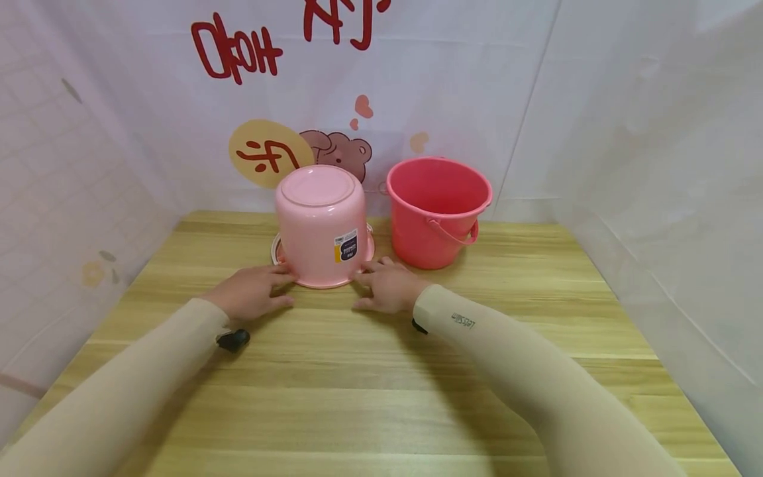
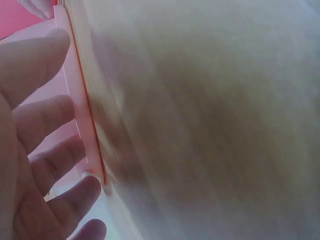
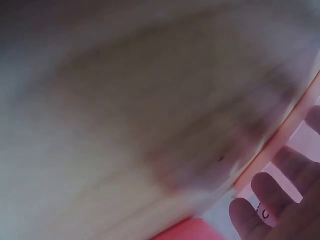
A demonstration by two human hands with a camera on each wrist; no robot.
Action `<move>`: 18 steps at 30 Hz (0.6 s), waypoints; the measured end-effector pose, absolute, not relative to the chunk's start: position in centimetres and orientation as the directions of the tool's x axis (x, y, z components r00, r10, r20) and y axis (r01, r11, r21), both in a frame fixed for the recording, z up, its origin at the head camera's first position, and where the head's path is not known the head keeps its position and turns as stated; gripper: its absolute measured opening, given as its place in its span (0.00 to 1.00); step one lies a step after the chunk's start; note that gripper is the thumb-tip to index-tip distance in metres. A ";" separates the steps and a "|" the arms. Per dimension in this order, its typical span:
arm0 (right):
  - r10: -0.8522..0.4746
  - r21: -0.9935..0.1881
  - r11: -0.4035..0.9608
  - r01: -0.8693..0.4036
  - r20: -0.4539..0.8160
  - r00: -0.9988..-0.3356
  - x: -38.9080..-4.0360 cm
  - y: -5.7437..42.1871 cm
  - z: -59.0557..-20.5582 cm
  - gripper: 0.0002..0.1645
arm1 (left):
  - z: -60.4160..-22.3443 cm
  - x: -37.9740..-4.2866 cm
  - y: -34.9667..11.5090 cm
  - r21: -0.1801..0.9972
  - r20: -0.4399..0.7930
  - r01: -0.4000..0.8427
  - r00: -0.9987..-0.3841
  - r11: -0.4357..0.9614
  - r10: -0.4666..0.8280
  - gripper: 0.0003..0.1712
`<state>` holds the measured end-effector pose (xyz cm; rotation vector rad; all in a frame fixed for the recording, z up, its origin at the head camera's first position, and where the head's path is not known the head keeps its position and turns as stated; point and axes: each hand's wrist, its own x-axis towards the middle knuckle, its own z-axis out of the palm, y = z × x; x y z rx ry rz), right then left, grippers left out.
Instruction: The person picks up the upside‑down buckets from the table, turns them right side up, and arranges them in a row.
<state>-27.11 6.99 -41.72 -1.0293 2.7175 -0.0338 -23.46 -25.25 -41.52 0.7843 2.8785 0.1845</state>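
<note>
Pink bucket [image 1: 322, 225] between 2 hands.

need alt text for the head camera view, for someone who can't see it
Two hands, left hand and right hand, rest on a wooden table at the rim of an upside-down pale pink bucket, fingertips touching its base edge. A darker pink bucket stands upright just to its right, handle down, against a white backdrop with red lettering and a cartoon bear.
</note>
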 end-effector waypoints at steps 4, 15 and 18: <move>-0.644 -0.127 0.762 -0.635 -0.241 -0.726 -27.4 7.1 -42.0 0.48 | -41.5 -23.4 -24.9 0.153 -0.149 0.480 -0.853 0.864 0.500 0.37; -0.638 -0.143 0.765 -0.628 -0.300 -0.709 -27.9 7.2 -41.9 0.50 | -41.5 -23.6 -24.6 0.154 -0.147 0.481 -0.853 0.863 0.501 0.36; -0.643 -0.134 0.760 -0.636 -0.296 -0.706 -27.9 7.2 -42.0 0.50 | -41.5 -23.5 -24.5 0.160 -0.148 0.474 -0.856 0.866 0.496 0.37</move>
